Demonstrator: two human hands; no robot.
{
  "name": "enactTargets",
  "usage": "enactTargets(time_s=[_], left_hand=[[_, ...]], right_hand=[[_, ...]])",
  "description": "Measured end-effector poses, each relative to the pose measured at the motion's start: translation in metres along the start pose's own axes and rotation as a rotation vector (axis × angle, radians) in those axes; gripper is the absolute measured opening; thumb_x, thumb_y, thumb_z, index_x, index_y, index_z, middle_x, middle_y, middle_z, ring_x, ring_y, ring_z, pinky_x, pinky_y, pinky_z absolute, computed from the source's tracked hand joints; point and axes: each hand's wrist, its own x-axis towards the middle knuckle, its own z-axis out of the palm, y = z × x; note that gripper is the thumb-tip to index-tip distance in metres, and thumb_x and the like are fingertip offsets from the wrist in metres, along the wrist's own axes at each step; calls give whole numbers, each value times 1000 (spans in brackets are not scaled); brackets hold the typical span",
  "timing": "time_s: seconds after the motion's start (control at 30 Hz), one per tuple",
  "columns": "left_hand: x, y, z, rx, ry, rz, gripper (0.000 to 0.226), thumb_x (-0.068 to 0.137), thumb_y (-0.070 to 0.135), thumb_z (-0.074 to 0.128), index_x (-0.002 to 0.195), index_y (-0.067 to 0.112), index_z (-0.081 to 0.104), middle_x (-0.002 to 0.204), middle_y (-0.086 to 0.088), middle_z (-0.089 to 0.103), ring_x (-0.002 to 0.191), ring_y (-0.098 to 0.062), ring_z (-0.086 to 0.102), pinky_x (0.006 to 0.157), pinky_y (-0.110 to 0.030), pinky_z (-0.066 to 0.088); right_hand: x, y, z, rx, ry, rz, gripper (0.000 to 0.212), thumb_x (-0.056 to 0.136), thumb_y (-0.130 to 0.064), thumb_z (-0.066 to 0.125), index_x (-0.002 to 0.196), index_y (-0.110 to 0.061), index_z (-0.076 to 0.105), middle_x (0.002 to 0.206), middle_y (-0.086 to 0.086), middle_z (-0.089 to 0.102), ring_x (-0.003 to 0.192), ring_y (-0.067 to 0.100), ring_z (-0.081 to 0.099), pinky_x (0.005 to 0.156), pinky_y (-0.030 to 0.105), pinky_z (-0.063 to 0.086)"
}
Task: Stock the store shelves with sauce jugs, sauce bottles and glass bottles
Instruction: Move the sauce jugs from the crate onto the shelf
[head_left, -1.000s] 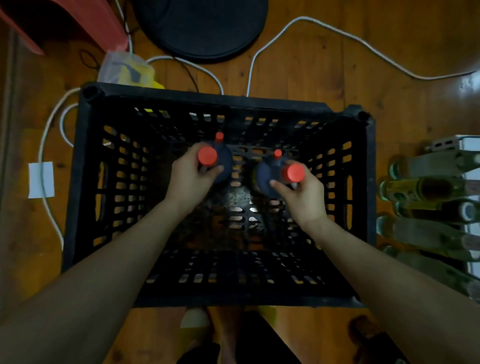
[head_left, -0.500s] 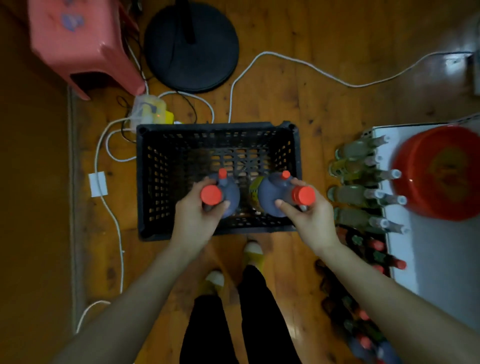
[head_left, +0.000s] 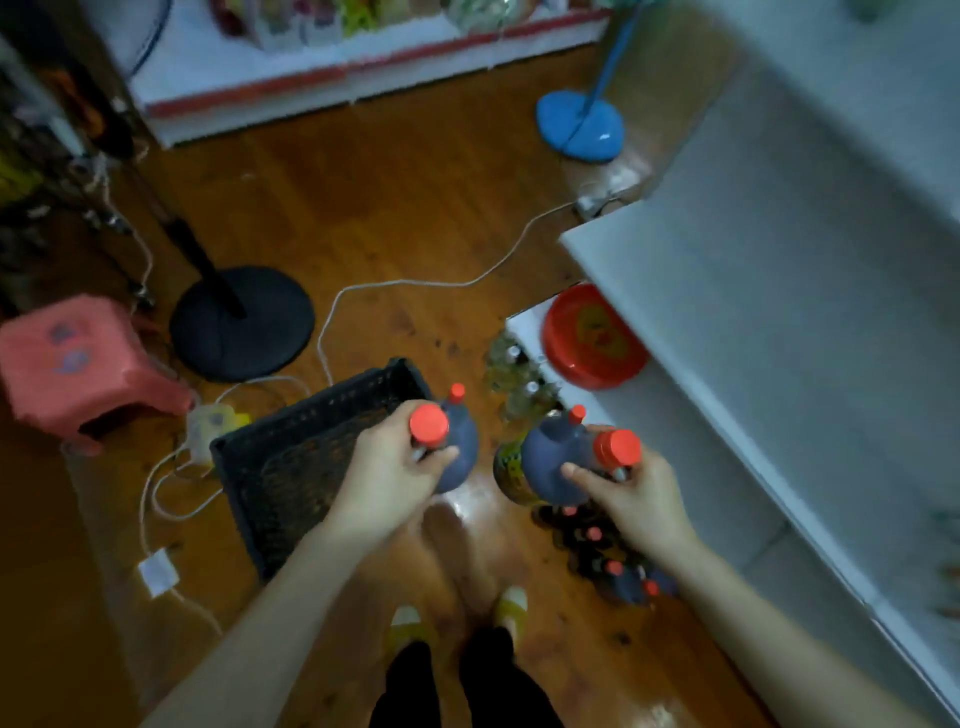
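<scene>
My left hand (head_left: 392, 475) grips the handle of a dark sauce jug (head_left: 460, 447) with red caps, held in the air over the floor beside the black crate (head_left: 306, 447). My right hand (head_left: 631, 499) grips a second dark sauce jug (head_left: 550, 460) with a yellow label and red caps. White store shelves (head_left: 779, 332) rise at the right. Glass bottles (head_left: 511, 379) stand on the floor by the lowest shelf, and small red-capped sauce bottles (head_left: 608, 561) stand on the floor under my right arm.
A red bowl (head_left: 589, 338) sits on the low shelf. A pink stool (head_left: 78, 358), a black fan base (head_left: 241, 322), a blue fan base (head_left: 579, 127), a power strip (head_left: 213, 426) and white cables (head_left: 395, 285) lie on the wooden floor. My feet are below.
Both jugs have come up out of the crate. I have stood up and turned right, so the crate now lies to the left and the white shelves fill the right side.
</scene>
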Motion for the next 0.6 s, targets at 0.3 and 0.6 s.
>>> enactTargets(time_s=[0.3, 0.6], left_hand=[[-39, 172, 58, 143, -287, 337, 28, 77, 15, 73, 92, 24, 50, 86, 5, 57, 87, -11, 53, 63, -13, 32], [-66, 315, 170, 151, -366, 474, 22, 75, 21, 75, 87, 15, 57, 84, -2, 64, 84, -18, 60, 75, -32, 48]], right_hand=[[-101, 8, -194, 13, 262, 135, 22, 70, -15, 79, 87, -17, 65, 84, 3, 69, 79, 12, 63, 71, 37, 47], [-158, 54, -368, -103, 435, 72, 23, 71, -25, 77, 81, -10, 64, 81, 4, 68, 78, 12, 62, 66, 30, 47]])
